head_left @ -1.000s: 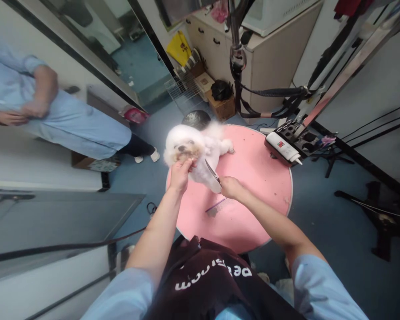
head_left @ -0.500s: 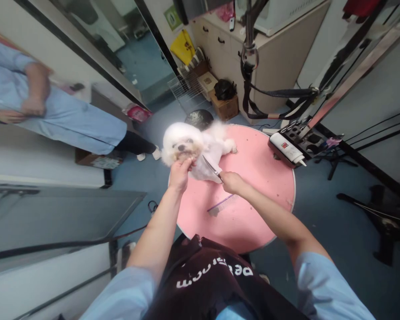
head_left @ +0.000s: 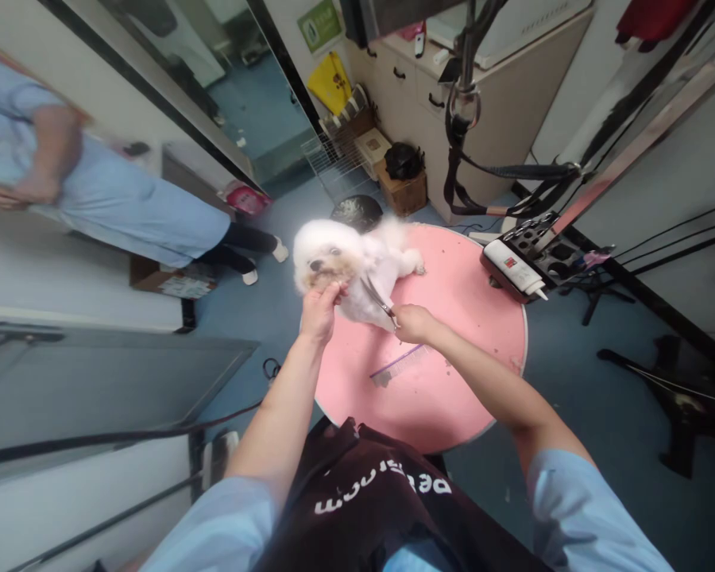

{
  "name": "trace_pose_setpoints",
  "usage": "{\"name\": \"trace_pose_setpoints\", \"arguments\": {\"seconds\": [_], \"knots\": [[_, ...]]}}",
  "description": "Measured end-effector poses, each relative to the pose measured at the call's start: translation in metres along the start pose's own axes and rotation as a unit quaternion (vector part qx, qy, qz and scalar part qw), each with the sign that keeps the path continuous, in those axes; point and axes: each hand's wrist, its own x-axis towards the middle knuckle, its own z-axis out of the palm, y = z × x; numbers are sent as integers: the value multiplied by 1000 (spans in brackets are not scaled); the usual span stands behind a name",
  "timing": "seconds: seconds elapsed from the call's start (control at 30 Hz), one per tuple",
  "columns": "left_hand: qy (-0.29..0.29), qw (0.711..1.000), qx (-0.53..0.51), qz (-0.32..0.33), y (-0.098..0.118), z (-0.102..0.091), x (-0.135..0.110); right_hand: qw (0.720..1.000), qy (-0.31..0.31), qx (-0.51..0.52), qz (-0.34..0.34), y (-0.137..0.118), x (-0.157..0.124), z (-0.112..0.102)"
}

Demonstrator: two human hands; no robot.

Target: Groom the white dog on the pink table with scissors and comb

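Head view: one white dog [head_left: 357,258] lies at the upper left of the round pink counter [head_left: 470,318]. The left hand [head_left: 320,311] pinches the fur under its chin; the right hand [head_left: 413,323] is closed on one pair of scissors [head_left: 376,299], blades at the chest. The coat looks mostly rounded (the chest seems unfinished). One comb [head_left: 400,365] lies mid-counter.
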Motion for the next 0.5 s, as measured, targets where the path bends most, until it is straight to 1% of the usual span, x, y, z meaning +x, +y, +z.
{"name": "trace_pose_setpoints", "arguments": {"seconds": [0.2, 0.5], "knots": [[4, 1000, -20, -11, 0, -1, -1, 1000, -1, -1, -9, 1, -2, 1], [-6, 1000, -19, -5, 2, 3, -5, 1000, 7, 23, 6, 4, -9, 2]]}}
